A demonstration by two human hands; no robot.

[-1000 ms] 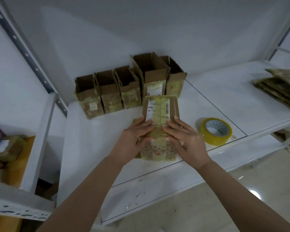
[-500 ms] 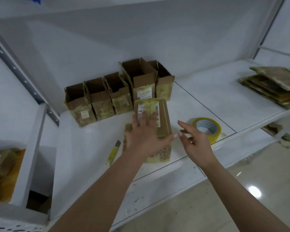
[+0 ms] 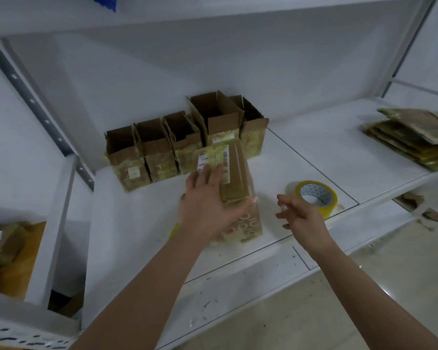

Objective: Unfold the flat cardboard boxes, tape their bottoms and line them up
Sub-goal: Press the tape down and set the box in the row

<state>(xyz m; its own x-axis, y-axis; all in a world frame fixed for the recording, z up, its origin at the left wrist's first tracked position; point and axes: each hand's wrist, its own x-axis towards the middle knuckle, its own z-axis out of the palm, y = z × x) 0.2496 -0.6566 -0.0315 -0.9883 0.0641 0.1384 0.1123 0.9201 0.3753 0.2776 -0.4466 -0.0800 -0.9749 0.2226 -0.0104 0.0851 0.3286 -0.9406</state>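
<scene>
A taped cardboard box (image 3: 234, 178) stands bottom-up on the white shelf (image 3: 137, 223), a white label on its top face. My left hand (image 3: 208, 200) lies flat on that face, fingers straight, thumb at the near right corner. My right hand (image 3: 299, 215) hovers open to the right of the box, touching nothing, just in front of a yellow tape roll (image 3: 315, 197). Behind the box, several unfolded boxes (image 3: 162, 152) stand in a row with their tops open. A yellow cutter (image 3: 173, 231) peeks out beside my left wrist.
A stack of flat cardboard boxes (image 3: 415, 140) lies at the far right of the shelf. An upper shelf board (image 3: 213, 13) hangs overhead. A grey upright (image 3: 36, 104) and a lower side shelf with cardboard (image 3: 8, 248) stand at the left. Scraps lie on the floor (image 3: 427, 213).
My right hand has left the box and moved right toward the tape roll. My left hand has slid up onto the box's top face. The view has tilted upward.
</scene>
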